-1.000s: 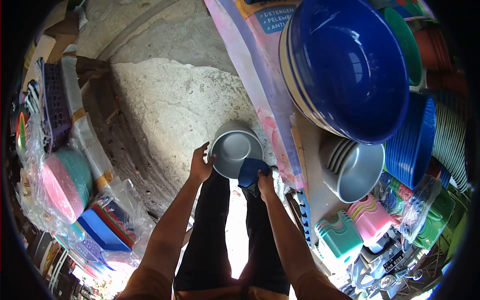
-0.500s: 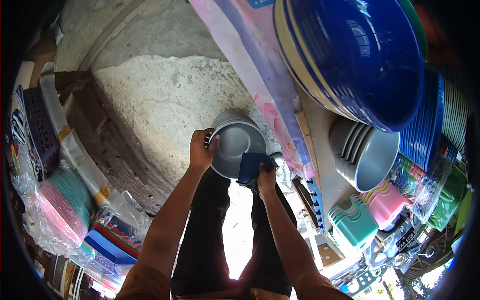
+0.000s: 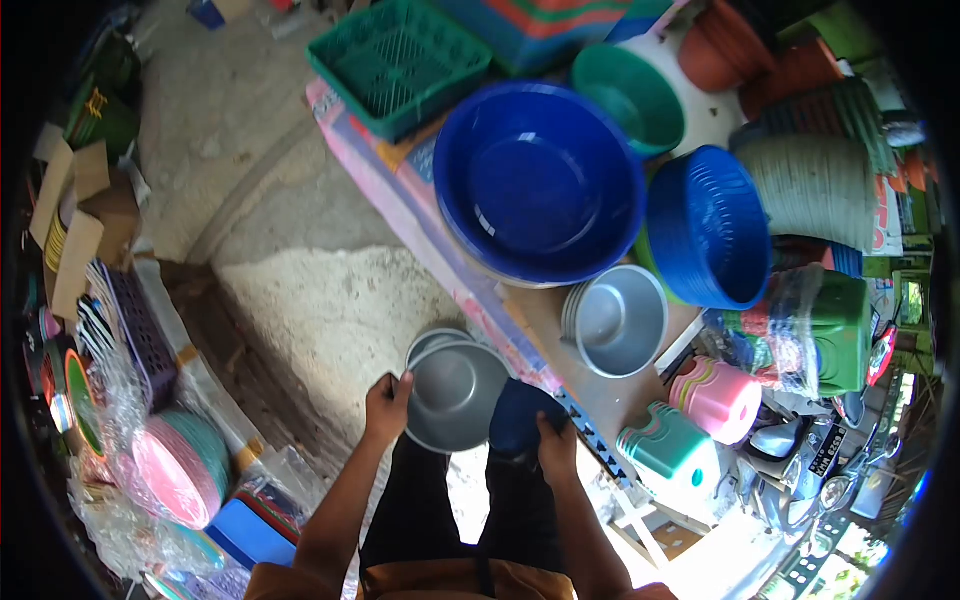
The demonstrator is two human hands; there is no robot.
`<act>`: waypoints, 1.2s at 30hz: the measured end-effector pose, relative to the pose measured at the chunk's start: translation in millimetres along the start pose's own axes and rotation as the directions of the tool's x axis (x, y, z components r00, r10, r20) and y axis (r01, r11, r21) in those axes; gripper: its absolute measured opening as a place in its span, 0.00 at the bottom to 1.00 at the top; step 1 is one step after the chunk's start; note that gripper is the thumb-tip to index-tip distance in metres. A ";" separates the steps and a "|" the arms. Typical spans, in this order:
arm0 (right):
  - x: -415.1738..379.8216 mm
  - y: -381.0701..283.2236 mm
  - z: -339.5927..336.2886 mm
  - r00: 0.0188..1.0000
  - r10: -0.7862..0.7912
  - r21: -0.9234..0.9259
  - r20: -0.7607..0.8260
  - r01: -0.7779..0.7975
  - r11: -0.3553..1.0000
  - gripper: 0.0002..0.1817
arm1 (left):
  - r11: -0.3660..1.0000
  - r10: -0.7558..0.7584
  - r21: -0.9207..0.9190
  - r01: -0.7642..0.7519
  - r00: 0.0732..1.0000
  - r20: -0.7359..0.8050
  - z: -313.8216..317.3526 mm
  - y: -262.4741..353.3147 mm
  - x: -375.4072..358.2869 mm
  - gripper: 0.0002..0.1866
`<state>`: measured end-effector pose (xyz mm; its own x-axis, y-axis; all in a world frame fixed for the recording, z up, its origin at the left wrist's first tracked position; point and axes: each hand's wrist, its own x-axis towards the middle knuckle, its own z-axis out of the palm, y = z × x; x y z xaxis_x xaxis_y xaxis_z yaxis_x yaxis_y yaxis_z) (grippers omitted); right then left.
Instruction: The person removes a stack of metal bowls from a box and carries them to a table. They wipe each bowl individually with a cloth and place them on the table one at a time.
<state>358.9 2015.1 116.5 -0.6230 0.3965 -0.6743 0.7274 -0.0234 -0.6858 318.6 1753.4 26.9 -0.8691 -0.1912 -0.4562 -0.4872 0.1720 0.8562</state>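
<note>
My left hand (image 3: 388, 408) grips the left rim of a grey bucket (image 3: 455, 398), fingers curled around its edge. The bucket tilts so that its smooth inside faces me, above my dark-trousered legs. Behind its upper edge shows the rim of another grey bucket (image 3: 428, 342), mostly hidden. In my right hand (image 3: 556, 448) is a bunched dark blue cloth (image 3: 520, 415), pinched between thumb and fingers. That cloth overlaps the bucket's right rim; whether it touches cannot be made out.
To the right stands a table with a large blue basin (image 3: 540, 185), stacked grey buckets (image 3: 620, 322), blue baskets (image 3: 712, 228) and a green tray (image 3: 400, 65). Pink and green stools (image 3: 668, 447) sit nearer. Plastic-wrapped basins (image 3: 180, 470) line the left side, beside concrete floor (image 3: 320, 300).
The view has swung up and right, showing more of the table. The held bucket now sits offset from the one behind it. My right hand has carried the cloth to the bucket's right side.
</note>
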 end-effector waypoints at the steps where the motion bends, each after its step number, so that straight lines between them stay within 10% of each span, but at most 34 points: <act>1: -12.6 -9.8 -9.5 1.000 -0.025 0.033 -0.007 0.025 0.999 0.20 | 0.999 0.022 -0.024 -0.023 1.000 -0.017 -0.3 16.0 -9.9 0.24; 9: -80.2 -114.8 7.4 0.901 -0.414 -0.101 0.133 0.428 0.898 0.29 | 0.948 0.191 -0.247 -0.198 0.980 -0.055 39.2 197.0 -110.8 0.16; 12: -64.1 -113.3 27.5 0.530 -0.815 -0.254 0.234 0.843 0.475 0.33 | 0.904 0.379 -0.176 -0.389 0.921 -0.089 54.7 234.7 -123.8 0.18; 16: -73.6 -177.0 -17.4 0.405 -0.642 -0.067 0.651 0.873 0.482 0.31 | 0.812 0.508 -0.187 -0.552 0.828 -0.238 40.6 272.4 -109.7 0.19; 18: -94.6 -221.5 -53.7 0.509 -0.224 -0.521 0.831 0.854 0.005 0.30 | 0.810 0.545 -0.121 -0.574 0.812 -0.206 36.9 297.1 -117.2 0.19; 19: -91.3 -222.4 -64.8 0.503 -0.231 -0.518 0.833 0.855 -0.006 0.30 | 0.816 0.560 -0.058 -0.575 0.811 -0.170 34.9 308.3 -123.8 0.20; 21: -77.6 -226.7 -78.1 0.288 -0.678 -0.690 0.676 0.571 -0.446 0.30 | 0.808 0.558 -0.106 -0.580 0.810 -0.178 39.6 335.5 -139.1 0.20; 25: -84.9 -274.8 -93.8 -0.123 -0.653 -0.477 0.748 0.585 -0.656 0.31 | 0.814 0.559 -0.115 -0.570 0.821 -0.113 45.5 340.0 -133.6 0.21; 32: -92.7 -273.9 -107.0 0.208 -0.624 -0.648 0.753 0.402 -0.647 0.37 | 0.732 0.629 -0.184 -0.656 0.755 -0.186 41.4 365.8 -126.9 0.22; 33: -101.3 -266.8 -103.6 0.366 -0.515 -0.630 0.775 0.512 -0.584 0.40 | 0.723 0.625 -0.206 -0.660 0.751 -0.212 42.3 374.0 -130.4 0.22; 36: -120.6 -238.3 -89.1 0.350 -0.539 -0.531 0.766 0.817 -0.224 0.32 | 0.711 0.627 -0.204 -0.673 0.738 -0.249 47.7 376.6 -131.6 0.23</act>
<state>286.3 2054.6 385.7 -0.8305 -0.5518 -0.0756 -0.5195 0.8165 -0.2518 245.4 1889.5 397.8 -0.9258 -0.2741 0.2601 0.2553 0.0540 0.9654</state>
